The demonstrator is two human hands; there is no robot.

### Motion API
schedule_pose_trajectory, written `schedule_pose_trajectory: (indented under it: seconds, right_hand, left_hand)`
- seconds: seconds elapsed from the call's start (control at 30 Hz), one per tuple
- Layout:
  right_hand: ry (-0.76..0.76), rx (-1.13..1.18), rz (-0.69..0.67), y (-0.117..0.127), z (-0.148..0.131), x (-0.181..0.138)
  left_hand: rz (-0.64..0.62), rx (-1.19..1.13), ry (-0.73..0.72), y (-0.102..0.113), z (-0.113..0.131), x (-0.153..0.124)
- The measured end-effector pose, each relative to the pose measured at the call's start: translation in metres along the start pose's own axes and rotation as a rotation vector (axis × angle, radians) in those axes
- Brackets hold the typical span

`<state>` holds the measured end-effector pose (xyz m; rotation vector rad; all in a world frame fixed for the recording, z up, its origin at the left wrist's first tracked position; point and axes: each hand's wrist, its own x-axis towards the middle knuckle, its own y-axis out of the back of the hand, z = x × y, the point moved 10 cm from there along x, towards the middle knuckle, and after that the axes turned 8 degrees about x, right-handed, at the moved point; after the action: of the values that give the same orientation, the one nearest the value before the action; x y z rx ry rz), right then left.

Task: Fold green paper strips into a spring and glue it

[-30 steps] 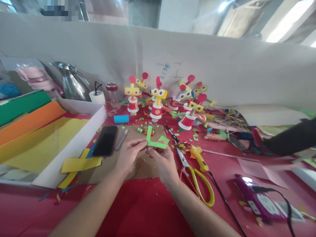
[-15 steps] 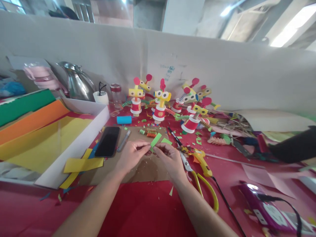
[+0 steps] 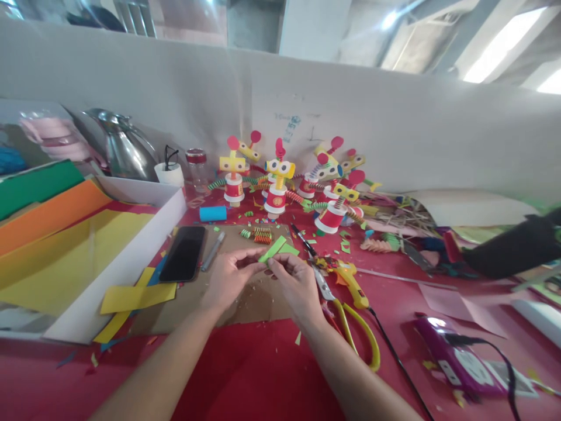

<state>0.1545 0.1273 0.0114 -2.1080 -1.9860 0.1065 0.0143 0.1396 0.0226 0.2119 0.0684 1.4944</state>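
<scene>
From the near side, the left hand [image 3: 230,273] and right hand [image 3: 294,282] angle inward over cardboard [image 3: 256,304], fingertips pinched closed on a green strip [image 3: 272,248].

An open lane to the left hand [image 3: 230,275] and right hand [image 3: 295,286] is provided over the red tabletop [image 3: 248,374], between the forearms [image 3: 170,356]. Access from the right is obstructed by scissors [image 3: 325,286] and glue gun [image 3: 357,290]; from the left, by phone [image 3: 183,254] and box wall [image 3: 120,272]; from the far side, by standing figures [image 3: 275,200].

Green paper strip [image 3: 274,248], slanted, between fingers [image 3: 253,269]
</scene>
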Motion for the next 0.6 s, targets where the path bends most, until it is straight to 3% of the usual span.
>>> schedule_pose_trajectory:
  seconds: [0.17,0.6]
  right_hand:
    - [-0.050,0.120,0.016,-0.001,-0.001,-0.002]
    - [-0.073,0.213,0.017,-0.002,0.004,-0.001]
  left_hand:
    - [0.056,-0.082,0.070,0.002,-0.008,-0.001]
    - [0.020,-0.502,0.262,-0.014,-0.029,-0.005]
